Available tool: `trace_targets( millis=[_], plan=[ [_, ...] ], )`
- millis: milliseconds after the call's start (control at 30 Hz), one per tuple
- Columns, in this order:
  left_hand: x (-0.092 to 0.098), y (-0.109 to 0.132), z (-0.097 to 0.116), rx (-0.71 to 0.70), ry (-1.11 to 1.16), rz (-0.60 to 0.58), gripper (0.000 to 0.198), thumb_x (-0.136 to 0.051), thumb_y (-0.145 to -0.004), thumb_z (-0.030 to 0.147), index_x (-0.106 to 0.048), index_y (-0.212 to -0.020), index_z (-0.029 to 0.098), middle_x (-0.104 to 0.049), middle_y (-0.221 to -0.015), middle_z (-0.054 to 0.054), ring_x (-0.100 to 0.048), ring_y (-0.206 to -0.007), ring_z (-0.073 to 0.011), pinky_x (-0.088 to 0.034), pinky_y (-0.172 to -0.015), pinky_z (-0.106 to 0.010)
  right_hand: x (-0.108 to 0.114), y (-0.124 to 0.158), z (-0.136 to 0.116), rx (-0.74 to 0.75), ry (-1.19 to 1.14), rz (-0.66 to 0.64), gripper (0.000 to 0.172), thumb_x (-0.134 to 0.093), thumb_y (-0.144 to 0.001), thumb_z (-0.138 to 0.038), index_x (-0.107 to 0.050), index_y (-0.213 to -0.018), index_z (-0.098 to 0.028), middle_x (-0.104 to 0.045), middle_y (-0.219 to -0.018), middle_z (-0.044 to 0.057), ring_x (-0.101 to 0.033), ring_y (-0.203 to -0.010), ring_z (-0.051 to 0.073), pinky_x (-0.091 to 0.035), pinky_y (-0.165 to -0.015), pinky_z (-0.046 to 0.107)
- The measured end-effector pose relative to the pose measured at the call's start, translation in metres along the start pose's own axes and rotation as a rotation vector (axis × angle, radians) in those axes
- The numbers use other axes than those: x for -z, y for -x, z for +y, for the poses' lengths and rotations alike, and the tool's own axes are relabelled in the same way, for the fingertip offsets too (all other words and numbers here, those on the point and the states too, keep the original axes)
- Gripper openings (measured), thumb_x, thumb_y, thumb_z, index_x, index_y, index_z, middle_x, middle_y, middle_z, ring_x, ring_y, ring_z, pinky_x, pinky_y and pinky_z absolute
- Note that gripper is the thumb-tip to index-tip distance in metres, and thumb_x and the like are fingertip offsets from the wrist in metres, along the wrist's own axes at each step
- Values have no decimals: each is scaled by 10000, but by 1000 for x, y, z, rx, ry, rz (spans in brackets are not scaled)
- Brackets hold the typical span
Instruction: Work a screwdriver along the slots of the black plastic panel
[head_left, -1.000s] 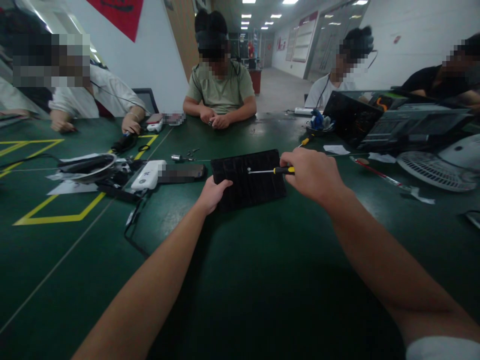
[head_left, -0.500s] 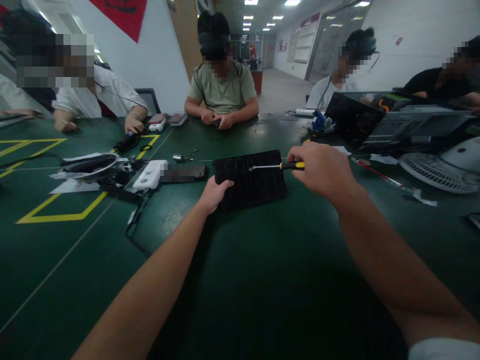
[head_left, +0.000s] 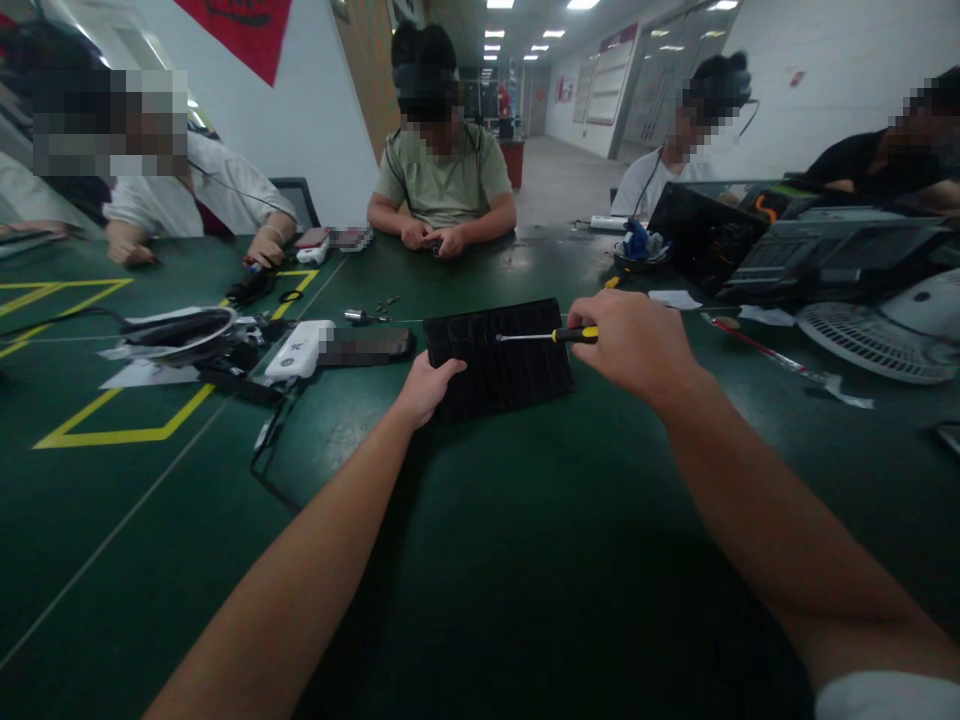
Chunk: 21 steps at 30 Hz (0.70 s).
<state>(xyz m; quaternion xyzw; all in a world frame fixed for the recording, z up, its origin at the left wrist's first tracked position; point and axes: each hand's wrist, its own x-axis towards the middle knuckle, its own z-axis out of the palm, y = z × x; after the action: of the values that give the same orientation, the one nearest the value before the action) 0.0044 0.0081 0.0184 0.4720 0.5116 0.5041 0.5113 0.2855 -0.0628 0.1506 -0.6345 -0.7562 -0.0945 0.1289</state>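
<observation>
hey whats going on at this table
A person at the green table is working on a flat black panel. Their left hand holds down its near left corner, while the right hand holds a yellow-handled screwdriver, shaft level, tip over the panel's far middle. Whether the tip touches is unclear. Across the table, a person in a green shirt handles something small.

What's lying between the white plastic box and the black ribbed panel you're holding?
A dark, flat rectangular slab, too blurred to identify; head view.
</observation>
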Motion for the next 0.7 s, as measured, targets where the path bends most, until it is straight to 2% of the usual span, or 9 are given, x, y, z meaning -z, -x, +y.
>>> trace_targets(
  millis=[233,433,700],
  plan=[
    [0,0,-1,2,-8,8,381,-852,-677,308,-730,-1023,209,-831,-1054,-95,-808,-1108,-353,-651,-1074,-541,2,0,-3,-32,-27,-31,221,-734,-943,-293,-872,-1113,-262,-821,-1135,125,-728,-992,338,-467,-734,426],
    [1,0,-1,-16,-15,-1,416,-859,-643,339,-735,-1015,202,-828,-1006,-66,-804,-1082,-348,-645,-1072,-547,3,0,-5,-61,-30,-57,266,-724,-955,-345,-896,-1137,-256,-841,-1131,131,-750,-1021,352,-503,-772,434],
    [1,-1,-1,4,-1,2,413,-860,-640,339,-742,-1014,211,-840,-1028,-80,-807,-1106,-355,-649,-1069,-542,6,-1,1,-62,0,-178,355,-650,-1022,-459,-903,-1114,-226,-846,-1102,159,-757,-1019,368,-528,-792,452]
  ],
)
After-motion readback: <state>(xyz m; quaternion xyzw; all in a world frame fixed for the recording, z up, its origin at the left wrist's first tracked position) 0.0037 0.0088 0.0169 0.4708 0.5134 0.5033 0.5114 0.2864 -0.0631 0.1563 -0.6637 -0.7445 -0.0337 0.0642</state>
